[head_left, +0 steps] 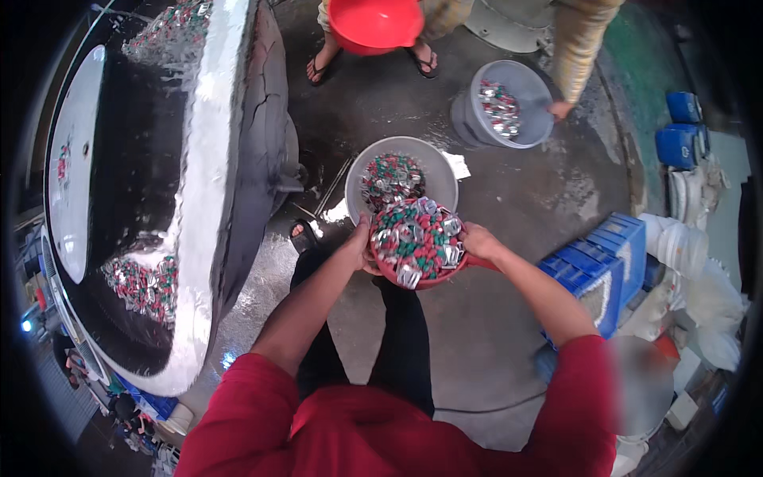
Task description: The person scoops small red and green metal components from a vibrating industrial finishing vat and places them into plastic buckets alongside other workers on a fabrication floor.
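Note:
Between my two hands is a red plastic basin [430,284] heaped with small red, green and shiny silver metal pieces [415,238]. My left hand [364,246] grips its left rim, while my right hand [480,242] is closed on the right rim, beside a red part that juts out like a handle. The basin overlaps the near edge of a grey tub [436,163] on the floor. More of the same mixed pieces [392,180] lie inside that tub.
At left stands a large trough-like machine [208,159] holding similar pieces. A co-worker's hand [559,110] touches a grey bucket [462,119] partly filled with them. Another red basin [373,22] is at the top. Blue crates [608,246] and white sacks [675,246] line the right.

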A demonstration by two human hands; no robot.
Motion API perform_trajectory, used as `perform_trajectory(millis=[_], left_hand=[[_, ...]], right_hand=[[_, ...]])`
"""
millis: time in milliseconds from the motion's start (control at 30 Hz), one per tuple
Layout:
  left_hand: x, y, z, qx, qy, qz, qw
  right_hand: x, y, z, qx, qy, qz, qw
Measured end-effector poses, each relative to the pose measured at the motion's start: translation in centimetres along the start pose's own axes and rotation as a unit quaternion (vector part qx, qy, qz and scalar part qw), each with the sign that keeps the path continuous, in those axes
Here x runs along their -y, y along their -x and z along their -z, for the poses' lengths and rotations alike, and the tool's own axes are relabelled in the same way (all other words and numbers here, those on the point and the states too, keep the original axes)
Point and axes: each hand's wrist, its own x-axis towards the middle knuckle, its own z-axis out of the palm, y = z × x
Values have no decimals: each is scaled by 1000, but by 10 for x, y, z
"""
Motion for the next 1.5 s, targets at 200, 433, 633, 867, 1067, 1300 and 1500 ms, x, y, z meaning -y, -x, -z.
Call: perform_trajectory(millis=[200, 433, 633, 867, 1067, 1300, 1500], left_hand=[[-26, -129, 67, -137, -183, -6, 973], [-73, -99, 47, -237, -402, -91, 880], [-61, -52, 22, -255, -398, -77, 878], [44, 111, -29, -188, -192, -355, 895], [94, 372, -40, -82, -133, -689, 708], [112, 434, 237, -563, 1, -582, 586], [61, 408, 493, -691, -249, -161, 659]], right_hand=[[-76, -136, -102, 518, -319, -209, 766], [-69, -142, -103, 604, -365, -153, 692], [-57, -100, -70, 433, -385, -195, 791], [38, 44, 69, 109, -325, -5, 939], [212, 158, 213, 68, -362, -7, 930], [483, 145, 180, -170, 76, 469, 863], [534, 54, 64, -164, 414, 366, 817]])
